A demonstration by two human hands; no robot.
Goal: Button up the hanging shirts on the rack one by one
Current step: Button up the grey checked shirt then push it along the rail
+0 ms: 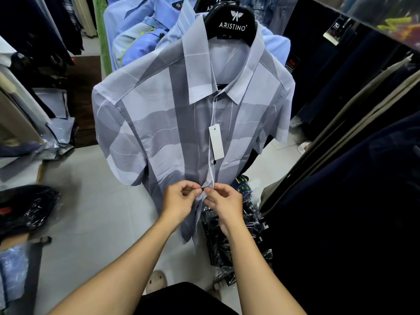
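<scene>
A grey and pale lilac block-striped short-sleeved shirt [159,123] hangs in front of me on a black hanger [231,23]. A white paper tag [216,142] dangles down its placket, just above a fastened dark button [214,163]. My left hand [179,201] pinches the left edge of the placket low on the shirt. Right beside it, my right hand [225,201] pinches the right edge, fingertips almost touching the left hand's. The button between them is hidden by my fingers. Below my hands the shirt front hangs apart, with another dark button [198,206] showing.
More blue shirts [141,30] hang behind on the same rack. Dark garments [352,178] fill the right side, and other clothes hang at the left. Plastic-wrapped dark clothing [218,242] is stacked on the pale tiled floor [91,201] under the shirt; a dark bag [27,208] lies at left.
</scene>
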